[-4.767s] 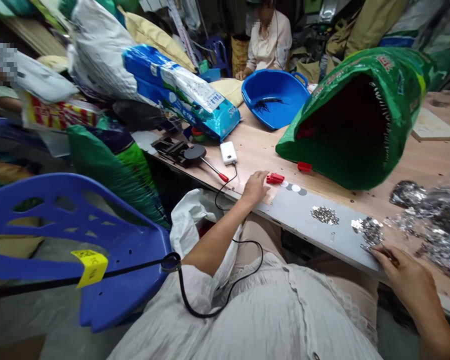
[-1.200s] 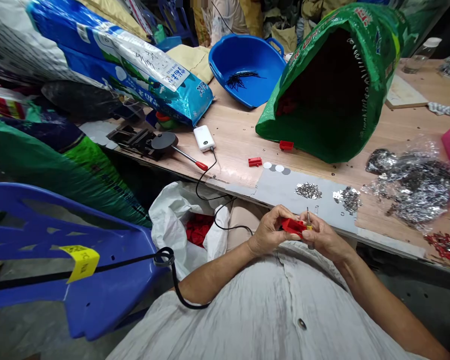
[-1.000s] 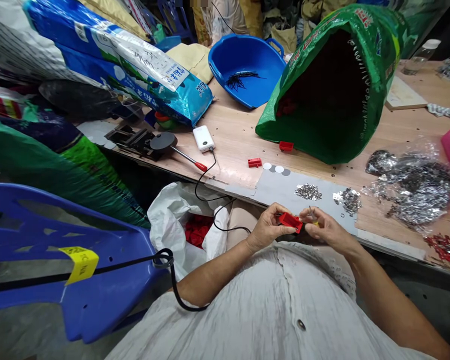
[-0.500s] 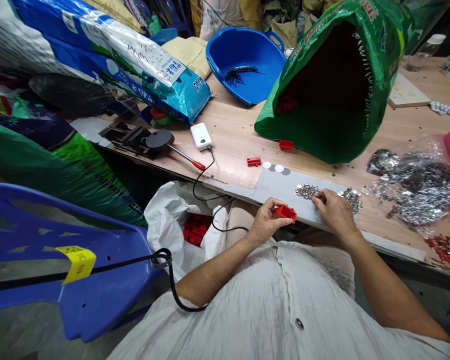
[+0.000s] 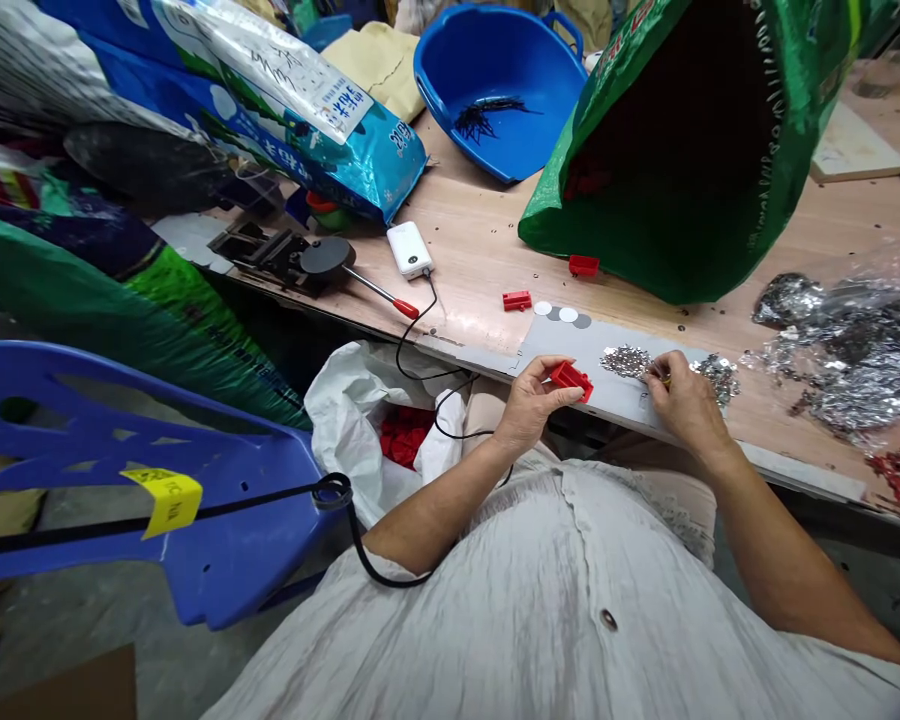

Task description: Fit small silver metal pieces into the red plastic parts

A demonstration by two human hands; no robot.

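Note:
My left hand [image 5: 534, 403] pinches a small red plastic housing [image 5: 571, 380], hollow side up, just over the table's front edge. Close by on the right, my right hand [image 5: 682, 398] has its thumb and fingers pinched together above a grey sheet [image 5: 579, 352]. Whatever those fingertips hold is too small to name. On the sheet, one pile of tiny silvery metal parts [image 5: 625, 361] lies left of that hand, and a second metal pile [image 5: 716, 377] lies behind it. Two more red plastic pieces, a nearer one [image 5: 517, 300] and a farther one [image 5: 583, 266], rest beyond the sheet.
An open green sack [image 5: 690, 170] and a blue basin [image 5: 495, 90] with black strips stand behind. Bagged metal parts [image 5: 862, 350] lie right. A hand press with a red-tipped lever [image 5: 330, 258] and white power bank [image 5: 410, 250] sit left. A white sack [image 5: 345, 400] hangs below the edge.
The camera view has shifted slightly. My left hand has tilted the red housing so its hollow shows more. My right hand stays by the metal piles, its fingers drawn more tightly together.

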